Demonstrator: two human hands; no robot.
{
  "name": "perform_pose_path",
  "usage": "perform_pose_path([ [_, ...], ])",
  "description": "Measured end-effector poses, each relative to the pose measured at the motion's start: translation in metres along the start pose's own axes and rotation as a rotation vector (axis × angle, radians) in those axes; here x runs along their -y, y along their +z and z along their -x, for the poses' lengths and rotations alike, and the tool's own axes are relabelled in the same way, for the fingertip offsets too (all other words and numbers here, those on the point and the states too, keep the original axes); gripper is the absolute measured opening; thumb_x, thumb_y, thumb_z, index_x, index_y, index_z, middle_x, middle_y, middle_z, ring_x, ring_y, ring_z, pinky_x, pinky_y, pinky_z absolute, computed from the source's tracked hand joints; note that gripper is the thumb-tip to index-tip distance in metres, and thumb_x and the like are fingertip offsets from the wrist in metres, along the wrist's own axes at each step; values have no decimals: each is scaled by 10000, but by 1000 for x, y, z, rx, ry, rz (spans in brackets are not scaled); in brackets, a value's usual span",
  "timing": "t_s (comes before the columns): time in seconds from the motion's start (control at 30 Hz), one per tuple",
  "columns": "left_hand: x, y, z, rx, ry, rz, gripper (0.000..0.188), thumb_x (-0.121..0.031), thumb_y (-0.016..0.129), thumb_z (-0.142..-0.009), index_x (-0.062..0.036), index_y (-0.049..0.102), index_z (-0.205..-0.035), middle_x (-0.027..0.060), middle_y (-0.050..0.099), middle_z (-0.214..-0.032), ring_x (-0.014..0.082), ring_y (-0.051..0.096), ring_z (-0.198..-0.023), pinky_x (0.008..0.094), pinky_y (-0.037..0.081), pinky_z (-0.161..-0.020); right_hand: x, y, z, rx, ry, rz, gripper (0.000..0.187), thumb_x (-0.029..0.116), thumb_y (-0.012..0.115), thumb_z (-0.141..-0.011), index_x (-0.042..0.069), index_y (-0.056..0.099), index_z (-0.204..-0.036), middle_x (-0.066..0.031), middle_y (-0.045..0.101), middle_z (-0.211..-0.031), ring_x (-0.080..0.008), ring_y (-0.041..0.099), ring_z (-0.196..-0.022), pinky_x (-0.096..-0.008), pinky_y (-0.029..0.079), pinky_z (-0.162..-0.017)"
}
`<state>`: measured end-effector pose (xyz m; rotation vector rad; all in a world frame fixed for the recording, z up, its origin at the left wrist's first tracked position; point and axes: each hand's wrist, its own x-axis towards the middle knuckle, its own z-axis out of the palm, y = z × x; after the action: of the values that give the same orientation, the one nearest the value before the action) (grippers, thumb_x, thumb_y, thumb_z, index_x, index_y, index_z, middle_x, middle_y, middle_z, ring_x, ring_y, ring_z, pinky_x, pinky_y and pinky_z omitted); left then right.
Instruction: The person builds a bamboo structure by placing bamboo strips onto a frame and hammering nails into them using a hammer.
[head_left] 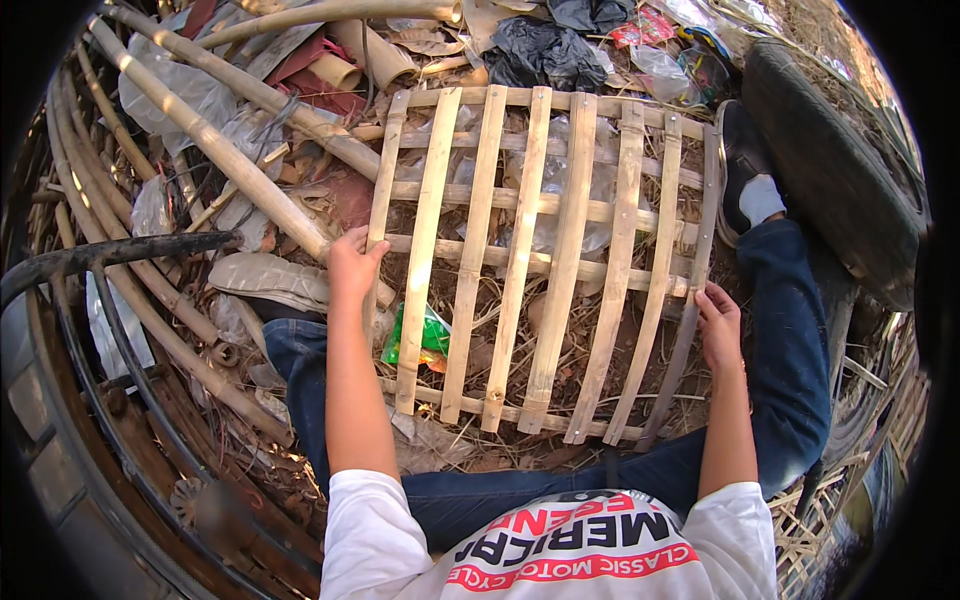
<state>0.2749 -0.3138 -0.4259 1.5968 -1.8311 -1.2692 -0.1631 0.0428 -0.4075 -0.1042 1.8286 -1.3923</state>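
Observation:
A lattice panel of split bamboo slats (527, 250) lies in front of me, between my legs. Long upright slats cross several thinner crosspieces, and small nail heads show at some of the joints. My left hand (356, 262) is closed around the leftmost slat, about halfway down. On the opposite side, my right hand (718, 318) grips the grey, weathered slat (686, 335) at the panel's right edge, its fingers partly hidden behind the wood. Through the gaps I see a green plastic wrapper (424, 336), dry straw and clear plastic.
Thick bamboo poles (225, 160) lie at the far left, beside a black metal frame (120, 255). Black plastic bags (545, 55) and litter cover the ground beyond the panel. A dark tyre (835, 170) lies to the right, close to my shoe (742, 170).

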Motion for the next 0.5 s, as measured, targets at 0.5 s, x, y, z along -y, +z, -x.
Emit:
perform_pose_path([
  [0.5,-8,2,3,19,-9,42,379,55,675,-829,118,566,-1186,187,677,-1082,200,662,-978,297,527,-857,-4,1,5,69,-133,21,195,86,659,-894,27,612,-1074,20,623,-930,-58,553,-819,-214,436,-712],
])
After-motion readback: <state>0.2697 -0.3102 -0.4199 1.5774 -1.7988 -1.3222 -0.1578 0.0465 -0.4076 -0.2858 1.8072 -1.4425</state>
